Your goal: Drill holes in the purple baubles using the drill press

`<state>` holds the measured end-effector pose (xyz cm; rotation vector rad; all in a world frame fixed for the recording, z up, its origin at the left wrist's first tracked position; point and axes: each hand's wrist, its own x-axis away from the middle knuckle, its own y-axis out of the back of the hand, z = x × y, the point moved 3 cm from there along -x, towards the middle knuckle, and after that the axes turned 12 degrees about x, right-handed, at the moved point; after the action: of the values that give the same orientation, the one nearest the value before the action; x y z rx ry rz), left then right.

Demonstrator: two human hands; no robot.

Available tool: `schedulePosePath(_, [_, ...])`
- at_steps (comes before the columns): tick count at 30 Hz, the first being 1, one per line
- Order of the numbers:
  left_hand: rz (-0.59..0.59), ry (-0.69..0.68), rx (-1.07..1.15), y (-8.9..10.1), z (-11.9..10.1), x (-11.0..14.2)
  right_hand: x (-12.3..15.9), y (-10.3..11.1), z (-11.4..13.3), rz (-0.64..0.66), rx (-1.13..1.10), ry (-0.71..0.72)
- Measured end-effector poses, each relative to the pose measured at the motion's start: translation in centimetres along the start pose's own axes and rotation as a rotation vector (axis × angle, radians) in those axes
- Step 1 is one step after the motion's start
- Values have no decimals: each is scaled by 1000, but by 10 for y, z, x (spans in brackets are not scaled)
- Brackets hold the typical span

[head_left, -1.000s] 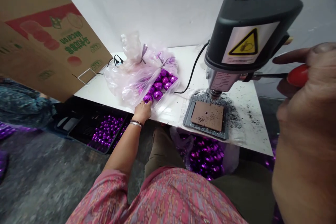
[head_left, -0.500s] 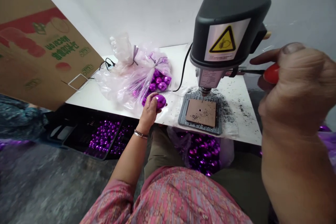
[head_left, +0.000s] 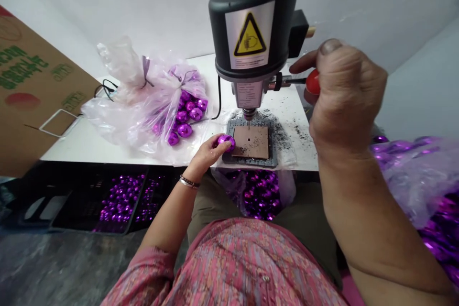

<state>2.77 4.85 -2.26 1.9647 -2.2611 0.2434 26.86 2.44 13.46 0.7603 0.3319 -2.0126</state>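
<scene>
The left hand (head_left: 211, 152) holds 1 purple ball (head_left: 226, 142) between thumb and fingers, the grip narrowed to the ball's width. The ball is at the left edge of the brown board (head_left: 258, 146), overlapping it in view; whether they touch cannot be told. The right hand (head_left: 344, 91) is curled around the red knob (head_left: 312, 82) of the lever, its index finger stretched out toward the drill (head_left: 256, 24). That hand is raised, to the right of the drill and well apart from the left hand.

The bit (head_left: 248, 123) points down over the board, toward its back edge in view; the gap beneath the tip is hard to judge. The board has 1 dark hole near its middle and lies inside the edges of the grey base (head_left: 272, 153), whose front side sits near the table's front edge. Dark shavings (head_left: 285, 136) spread over the base and to its right.

Left of the base, a strip of white table (head_left: 89, 150) shows, narrowed by a clear bag (head_left: 118, 110) of purple balls. The bag reaches close to the front edge, and a black cord (head_left: 219, 98) bends toward it behind the strip. A box (head_left: 36, 91) leans over the table's left end. Below the front edge are a crate (head_left: 60, 210) of smaller-looking purple pieces and a sack (head_left: 288, 191) between the knees.
</scene>
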Motion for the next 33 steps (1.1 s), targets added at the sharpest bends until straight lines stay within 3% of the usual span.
schedulePosePath(2, [19, 26, -18, -2, -4, -2, 0, 0, 0, 1, -15, 6])
schedulePosePath(9, [35, 235, 260, -11, -11, -18, -4, 1, -1, 12, -16, 61])
schedulePosePath(22, [29, 53, -95, -38, -15, -38, -5, 2, 12, 67, -52, 4])
schedulePosePath(26, [45, 12, -133, -40, -11, -41, -11, 4, 19, 102, 104, 11])
schedulePosePath(31, [85, -16, -177, -40, -4, -46, -38, 7, 32, 141, 515, -128])
schedulePosePath(33, [97, -23, -207, -40, -3, -48, -51, 6, 33, 163, 543, -156])
